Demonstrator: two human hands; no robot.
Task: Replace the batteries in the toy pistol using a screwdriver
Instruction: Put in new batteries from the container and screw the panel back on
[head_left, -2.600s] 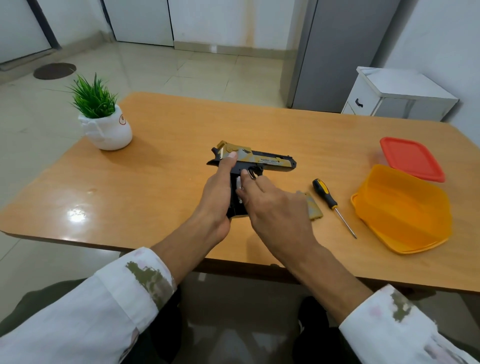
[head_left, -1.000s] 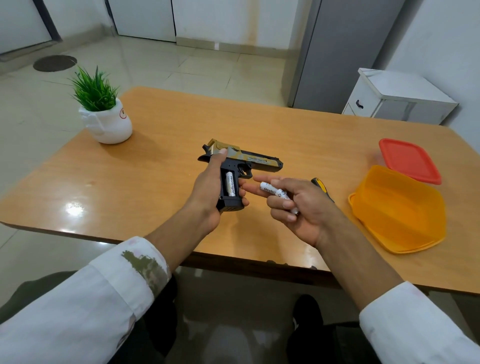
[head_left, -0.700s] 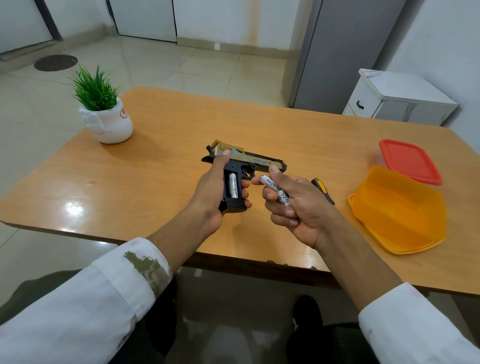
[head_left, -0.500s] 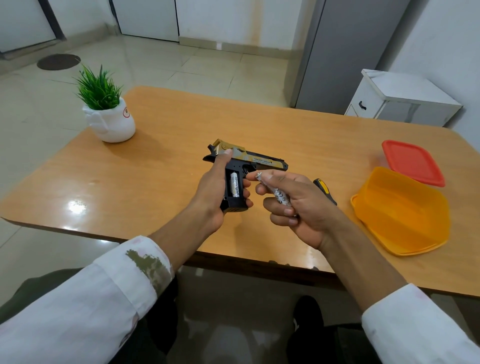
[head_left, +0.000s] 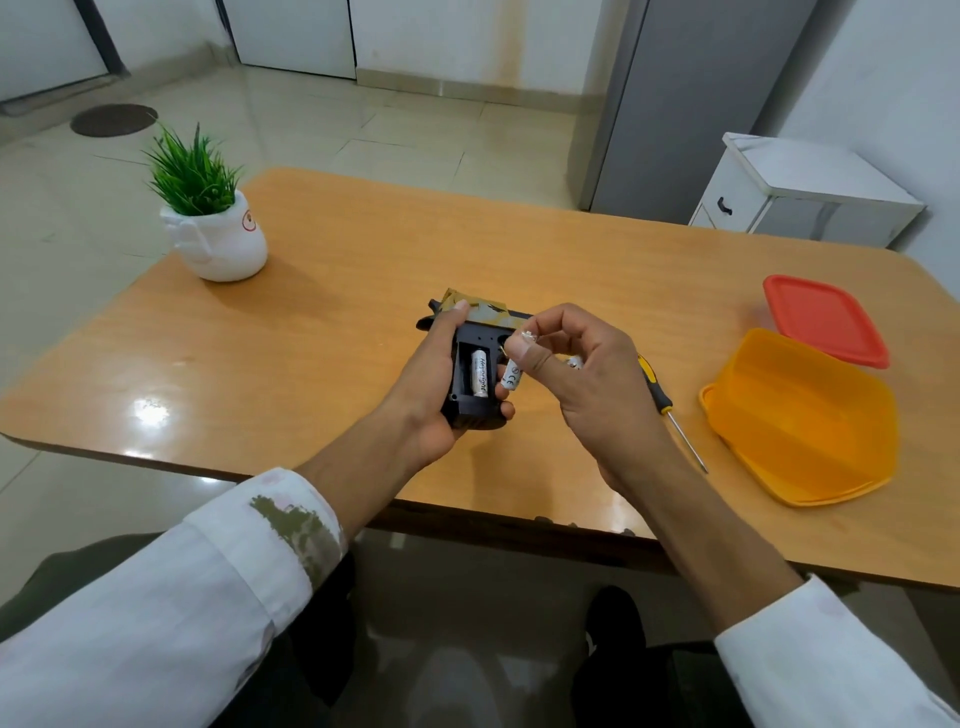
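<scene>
The black and gold toy pistol (head_left: 470, 364) is gripped at its handle by my left hand (head_left: 423, 387), just above the wooden table (head_left: 337, 312). Its battery compartment is open toward me, with one white battery (head_left: 480, 373) seated inside. My right hand (head_left: 582, 374) pinches a second white battery (head_left: 513, 375) between thumb and fingers, right beside the compartment. Another white piece (head_left: 573, 362), only partly visible, shows among the curled fingers of that hand. The screwdriver (head_left: 670, 408), black and yellow handled, lies on the table to the right, partly hidden by my right hand.
An orange plastic container (head_left: 800, 415) sits at the right, with its red lid (head_left: 826, 319) lying behind it. A white pot with a green plant (head_left: 213, 228) stands at the far left. A white cabinet (head_left: 800, 192) stands beyond the table.
My right hand pulled off the pistol grip holding a battery, then turned it upright and brought it next to the open compartment. The left hand keeps its grip on the pistol.
</scene>
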